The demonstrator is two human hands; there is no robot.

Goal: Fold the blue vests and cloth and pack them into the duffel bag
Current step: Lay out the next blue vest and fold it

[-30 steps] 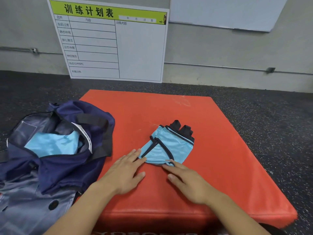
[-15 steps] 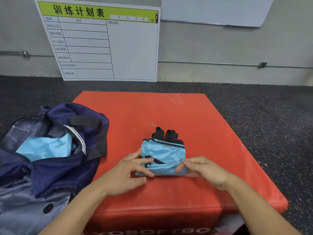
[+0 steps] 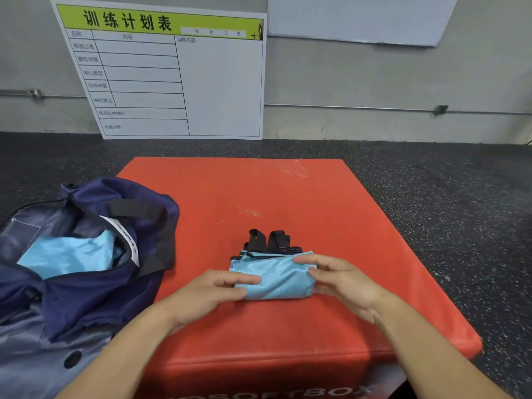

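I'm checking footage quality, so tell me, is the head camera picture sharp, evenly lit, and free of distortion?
Head view: soft, even light, no harsh glare; faint sheen on the folded blue vest and the cloth in the duffel bag. Both hands, left hand and right hand, look fairly sharp. Wide-angle bending shows in the wall pipe. Small poster text is blurry.

Two hands (image 3: 213, 292) (image 3: 342, 283) — two blue vests (image 3: 273, 276) (image 3: 66, 256) — one duffel bag (image 3: 95, 298), one red box (image 3: 288, 203), two boards (image 3: 172, 76) (image 3: 359, 18).
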